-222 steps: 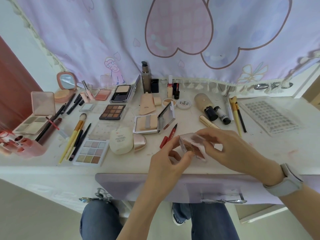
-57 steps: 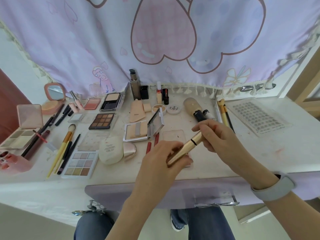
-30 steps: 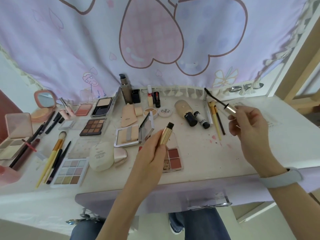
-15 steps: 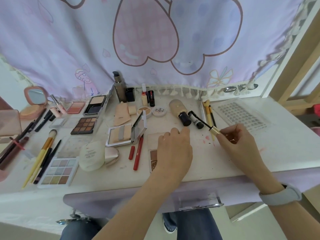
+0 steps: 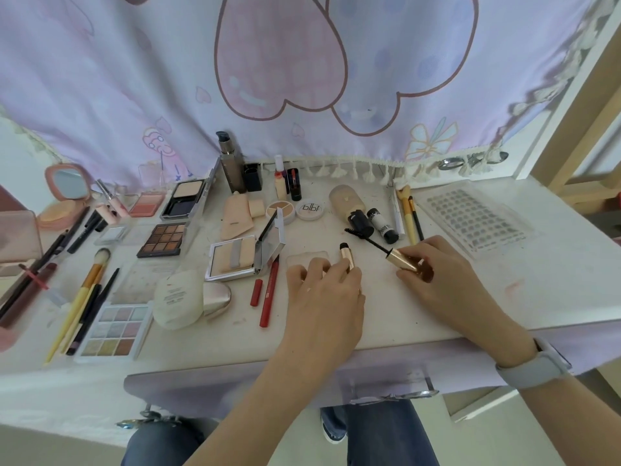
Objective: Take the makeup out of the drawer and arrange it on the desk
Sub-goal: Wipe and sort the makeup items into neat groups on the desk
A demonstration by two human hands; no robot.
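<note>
While laying the mascara out at centre frame, my left hand [image 5: 324, 290] pinches the gold tube [image 5: 347, 258] low on the desk [image 5: 386, 317], over a palette [image 5: 307, 258]. Further right, my right hand [image 5: 433, 274] is closed on the wand [image 5: 376, 245] by its gold cap. Both look light, stiff and slick, so I'd grip cap and barrel, never the wet bristles.

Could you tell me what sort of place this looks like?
Probably a dressing desk in a bedroom or dorm room: eyeshadow palettes, brushes and a compact mirror cover the white desk, with a heart-print curtain hanging behind.
</note>
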